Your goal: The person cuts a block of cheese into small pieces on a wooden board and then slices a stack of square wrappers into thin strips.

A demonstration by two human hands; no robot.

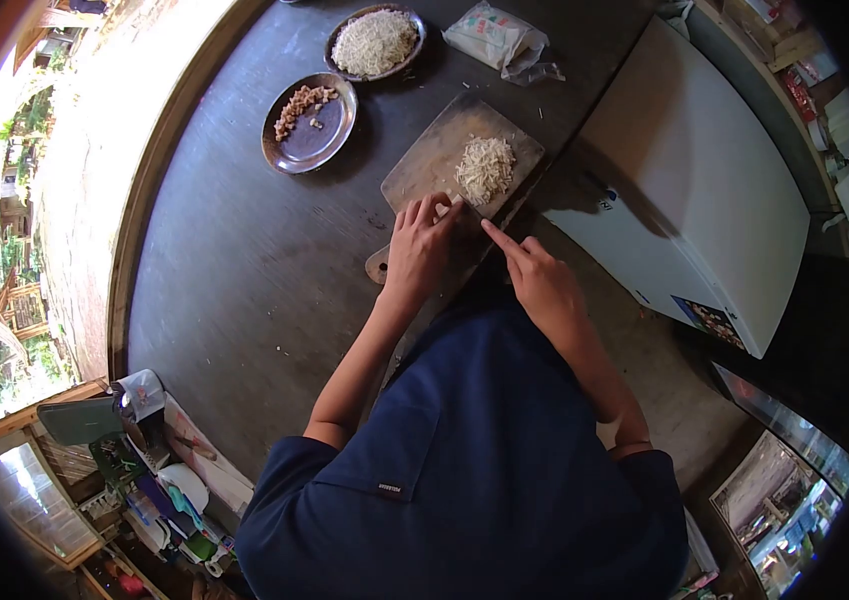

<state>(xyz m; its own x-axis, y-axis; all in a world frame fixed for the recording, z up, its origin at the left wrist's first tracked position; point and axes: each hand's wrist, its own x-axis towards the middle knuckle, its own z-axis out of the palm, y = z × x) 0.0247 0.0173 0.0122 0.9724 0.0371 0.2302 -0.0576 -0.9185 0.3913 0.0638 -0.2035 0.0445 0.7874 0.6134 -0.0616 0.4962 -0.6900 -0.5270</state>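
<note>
A wooden cutting board with a handle lies near the table edge. On it is a heap of pale, finely cut strips. My left hand presses a small pale piece against the board, fingers curled. Just to the right, my right hand grips a knife, its index finger stretched along the top toward the blade. Most of the knife's handle is hidden inside that hand. The blade is beside the left fingertips, at the near side of the heap.
Beyond the board on the dark table stand a plate of small brown pieces and a plate heaped with pale shreds. A plastic bag lies at the back. A white refrigerator is to the right; cluttered utensils are lower left.
</note>
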